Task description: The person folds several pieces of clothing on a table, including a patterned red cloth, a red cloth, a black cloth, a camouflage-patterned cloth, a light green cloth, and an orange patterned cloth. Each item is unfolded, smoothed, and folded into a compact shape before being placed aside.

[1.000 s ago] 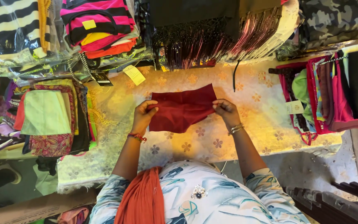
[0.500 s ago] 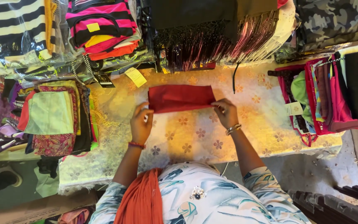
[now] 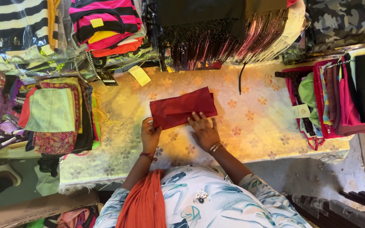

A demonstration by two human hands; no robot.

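A dark red folded cloth (image 3: 183,107) lies on a pale floral table cover (image 3: 258,122). My left hand (image 3: 150,136) grips the cloth's near left corner. Flat on the cloth's near edge at the middle rests my right hand (image 3: 204,131), fingers spread and pressing down. Both wrists wear bangles. The cloth is folded into a long narrow band, slightly tilted.
A stack of folded coloured fabrics (image 3: 51,114) sits at the left. Striped garments in plastic (image 3: 106,25) and fringed dark scarves (image 3: 216,38) line the far edge. Pink and green clothes (image 3: 330,97) hang at the right. A yellow tag (image 3: 140,75) lies near the cloth.
The cloth, held up and spread a second ago, has been folded down onto the table. My right hand moved from its right corner to its near middle edge.
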